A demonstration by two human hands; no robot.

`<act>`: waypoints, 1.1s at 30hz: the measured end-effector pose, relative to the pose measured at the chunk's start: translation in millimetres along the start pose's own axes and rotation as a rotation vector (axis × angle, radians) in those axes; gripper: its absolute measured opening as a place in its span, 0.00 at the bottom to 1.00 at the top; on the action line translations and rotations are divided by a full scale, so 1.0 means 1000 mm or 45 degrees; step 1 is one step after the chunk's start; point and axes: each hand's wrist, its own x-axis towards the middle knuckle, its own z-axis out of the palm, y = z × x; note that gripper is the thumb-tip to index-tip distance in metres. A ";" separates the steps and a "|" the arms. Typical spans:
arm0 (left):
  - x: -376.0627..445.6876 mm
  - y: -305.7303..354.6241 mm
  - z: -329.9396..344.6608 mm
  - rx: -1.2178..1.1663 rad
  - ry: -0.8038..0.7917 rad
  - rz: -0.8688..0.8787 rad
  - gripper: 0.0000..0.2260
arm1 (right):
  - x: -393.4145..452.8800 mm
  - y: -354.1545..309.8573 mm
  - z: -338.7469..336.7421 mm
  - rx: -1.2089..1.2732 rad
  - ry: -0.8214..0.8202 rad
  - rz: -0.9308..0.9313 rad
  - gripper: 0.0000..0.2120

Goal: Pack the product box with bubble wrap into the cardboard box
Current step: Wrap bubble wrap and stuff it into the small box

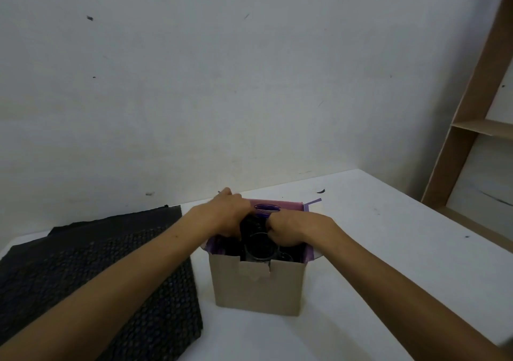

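**Black wrap goes down into the brown carton**

Brown cardboard stands nearest: the cardboard box [258, 285] sits upright on the white table [388, 249], its near wall notched at the top and its flaps open, purple on their inner faces. Just left of it, a spare sheet of black bubble wrap [97, 277] lies flat on the table, touching nothing in the box.

Above the opening, both hands reach in. The left hand [227, 216] and the right hand [288, 231] have their fingers curled closed on a dark, bubble-wrapped bundle [255, 238], which sits between them and is already partly below the rim. This is probably the product box in its wrap, though the wrap hides it. Behind the hands the far flap [277, 206] stands up, pink-purple with a printed oval mark.

Beyond that is a bare pale wall, and at far right a wooden shelf frame [472, 127].

The risk, as I judge it, is a tight fit: pushing hard could snag the wrap on the rim and peel it back, or tip the light carton, since nothing steadies it.
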 end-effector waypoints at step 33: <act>-0.049 -0.044 0.050 -1.791 0.147 -0.525 0.17 | 0.041 -0.005 -0.019 0.411 -0.400 0.285 0.47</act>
